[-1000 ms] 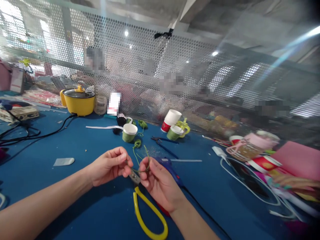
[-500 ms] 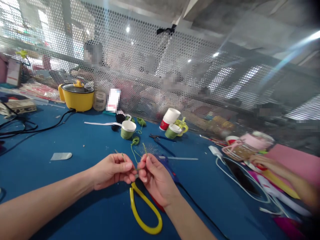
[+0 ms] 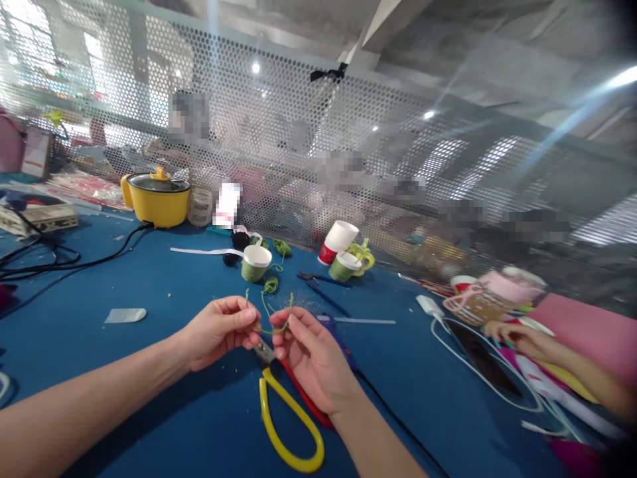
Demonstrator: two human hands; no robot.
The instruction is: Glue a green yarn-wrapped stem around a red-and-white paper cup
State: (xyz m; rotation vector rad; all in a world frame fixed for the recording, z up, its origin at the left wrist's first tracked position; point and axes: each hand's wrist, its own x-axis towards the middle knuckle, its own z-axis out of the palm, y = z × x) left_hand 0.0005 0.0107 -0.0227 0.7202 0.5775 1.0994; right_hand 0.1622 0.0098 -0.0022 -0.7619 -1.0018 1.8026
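While both hands, left hand [image 3: 219,330] and right hand [image 3: 309,355], pinch the thin green cord [image 3: 271,327], it may slip onto the scissors [image 3: 286,415] just beneath.

Craft workshop, shared: long blue-covered workbench [image 3: 149,292] backed by a perforated metal screen [image 3: 348,166], strewn with paper cups [image 3: 257,263], yellow-handled scissors [image 3: 288,411], blue pliers [image 3: 323,289], green cord, cables [image 3: 64,265] and a yellow electric pot [image 3: 156,199]; other workers sit beyond the screen.
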